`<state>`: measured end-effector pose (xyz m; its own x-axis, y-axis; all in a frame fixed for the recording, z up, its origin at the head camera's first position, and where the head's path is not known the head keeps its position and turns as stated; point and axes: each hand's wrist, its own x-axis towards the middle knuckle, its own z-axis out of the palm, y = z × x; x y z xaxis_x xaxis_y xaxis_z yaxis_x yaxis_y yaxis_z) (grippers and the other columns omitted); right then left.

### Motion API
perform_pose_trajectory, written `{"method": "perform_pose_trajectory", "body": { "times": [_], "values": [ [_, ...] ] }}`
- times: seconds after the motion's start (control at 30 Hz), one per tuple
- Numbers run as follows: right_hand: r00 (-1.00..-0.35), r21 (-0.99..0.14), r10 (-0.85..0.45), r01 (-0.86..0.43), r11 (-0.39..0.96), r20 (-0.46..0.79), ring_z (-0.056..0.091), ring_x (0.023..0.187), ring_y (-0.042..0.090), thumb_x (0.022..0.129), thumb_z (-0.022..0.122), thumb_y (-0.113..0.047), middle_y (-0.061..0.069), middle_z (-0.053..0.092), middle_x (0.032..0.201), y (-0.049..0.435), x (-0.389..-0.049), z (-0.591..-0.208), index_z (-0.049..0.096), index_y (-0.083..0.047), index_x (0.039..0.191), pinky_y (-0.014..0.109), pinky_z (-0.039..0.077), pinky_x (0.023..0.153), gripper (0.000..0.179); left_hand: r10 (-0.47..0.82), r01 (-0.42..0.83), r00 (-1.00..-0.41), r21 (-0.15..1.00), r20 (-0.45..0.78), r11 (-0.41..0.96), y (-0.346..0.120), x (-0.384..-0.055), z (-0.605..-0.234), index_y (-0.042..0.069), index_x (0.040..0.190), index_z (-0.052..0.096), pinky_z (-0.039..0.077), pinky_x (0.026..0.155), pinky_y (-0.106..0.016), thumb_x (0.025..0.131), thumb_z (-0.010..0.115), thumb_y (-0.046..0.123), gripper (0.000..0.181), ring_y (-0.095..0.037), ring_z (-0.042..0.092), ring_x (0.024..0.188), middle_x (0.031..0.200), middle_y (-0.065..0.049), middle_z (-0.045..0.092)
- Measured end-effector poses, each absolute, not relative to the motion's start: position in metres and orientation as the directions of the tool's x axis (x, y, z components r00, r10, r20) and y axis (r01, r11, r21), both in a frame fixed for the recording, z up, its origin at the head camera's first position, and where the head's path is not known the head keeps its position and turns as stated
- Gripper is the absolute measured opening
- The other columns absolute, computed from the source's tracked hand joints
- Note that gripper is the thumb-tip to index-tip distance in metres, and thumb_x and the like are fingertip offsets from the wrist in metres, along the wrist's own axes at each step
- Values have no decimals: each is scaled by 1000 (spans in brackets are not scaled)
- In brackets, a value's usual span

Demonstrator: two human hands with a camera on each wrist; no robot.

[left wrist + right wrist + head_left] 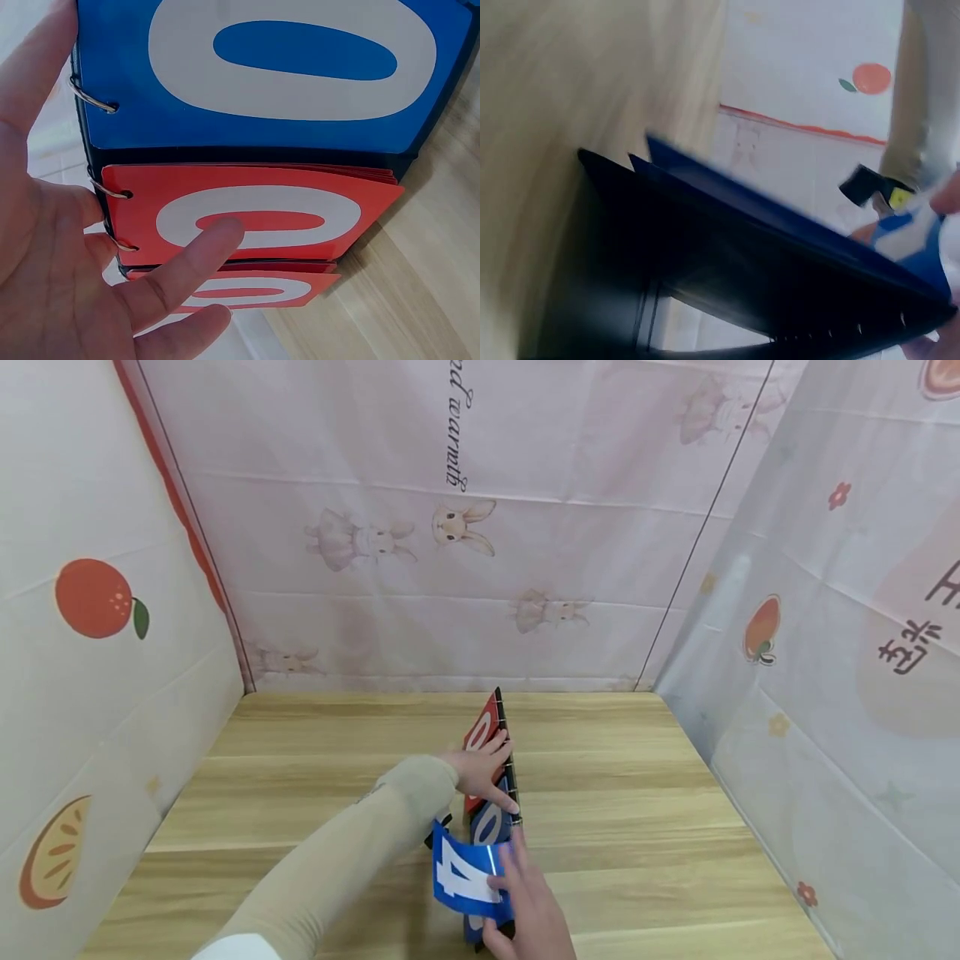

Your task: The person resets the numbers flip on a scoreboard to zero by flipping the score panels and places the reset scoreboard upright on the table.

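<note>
A flip scoreboard (pixel 513 777) with ring-bound number cards stands tent-like on the table, running away from me. Red cards (pixel 262 176) with a white 0 are at its far part, and a blue card (pixel 120 45) with a white 0 comes nearer. My left hand (pixel 480 772) holds the ringed top edge, its fingers spread along it, two of them passing before the red cards. At the near end my right hand (pixel 531 902) pinches a lifted, bent blue card (pixel 468 881) with a white 4. Dark undersides of the scoreboard fill much of the right wrist view.
The scoreboard stands on a wood-grain table (pixel 615 827). Printed cloth walls (pixel 375 610) enclose its back and both sides. A small dark device (pixel 862 185) is on the left wrist, beside the scoreboard.
</note>
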<state>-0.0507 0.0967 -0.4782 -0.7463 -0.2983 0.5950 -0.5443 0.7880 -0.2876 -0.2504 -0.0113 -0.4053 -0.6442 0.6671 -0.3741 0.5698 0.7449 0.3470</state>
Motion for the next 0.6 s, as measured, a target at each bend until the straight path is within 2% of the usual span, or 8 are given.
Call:
{"method": "perform_pose_trajectory", "body": {
  "times": [0.07,0.13,0.27,0.37,0.43,0.5,0.57,0.6],
  "values": [
    [-706,-204,-391,-600,774,591,59,101,6,68,79,-20,2,54,132,101,-53,-479,62,-8,120,50,48,79,56,675,573,-635,357,-375,738,-12,-251,-407,22,152,3,29,105,-43,74,58,70,107,-24,19,139,156,1,-10],
    [-676,-161,-476,-654,739,563,57,103,8,71,78,-20,-7,64,114,105,-55,-479,70,-16,106,55,46,81,36,678,574,-633,362,-374,735,-13,-251,-407,21,152,2,30,105,-43,74,58,70,107,-24,21,138,156,1,-10],
    [-699,-189,-523,-670,718,488,56,102,6,72,79,-17,-13,65,107,106,-55,-478,72,-20,102,61,42,83,31,674,566,-638,366,-373,738,-13,-251,-408,22,152,2,29,105,-45,73,59,70,108,-25,18,139,156,1,-9],
    [-696,-189,-524,-673,715,492,55,103,7,77,76,-26,-14,65,109,105,-55,-479,71,-22,101,62,42,83,25,675,564,-636,372,-373,737,-14,-251,-407,22,152,3,29,105,-46,73,59,70,108,-25,16,140,156,1,-9],
    [-681,-212,-491,-677,705,543,53,109,12,82,71,-35,-7,62,117,105,-55,-482,69,-21,104,60,42,84,26,678,563,-634,379,-372,734,-14,-250,-407,22,152,2,28,105,-45,73,59,69,108,-24,16,140,156,1,-9],
    [-694,-299,-383,-648,700,610,47,118,15,85,68,-32,2,56,128,106,-52,-487,65,-16,113,48,41,92,33,681,559,-631,391,-372,731,-14,-250,-407,22,152,2,28,106,-44,74,60,68,107,-24,16,140,156,1,-10],
    [-751,-459,-199,-567,684,630,38,127,16,87,65,-21,15,46,137,106,-47,-494,56,-8,125,33,34,100,41,686,557,-624,404,-373,726,-14,-250,-406,22,151,1,28,106,-43,74,60,67,107,-23,16,140,156,1,-10],
    [-800,-576,-84,-496,650,594,33,130,15,88,63,-17,19,41,140,106,-44,-497,50,-5,131,24,29,102,46,689,556,-620,410,-374,723,-14,-249,-406,22,151,0,27,106,-43,75,60,67,107,-23,16,140,156,0,-11]
  ]
}}
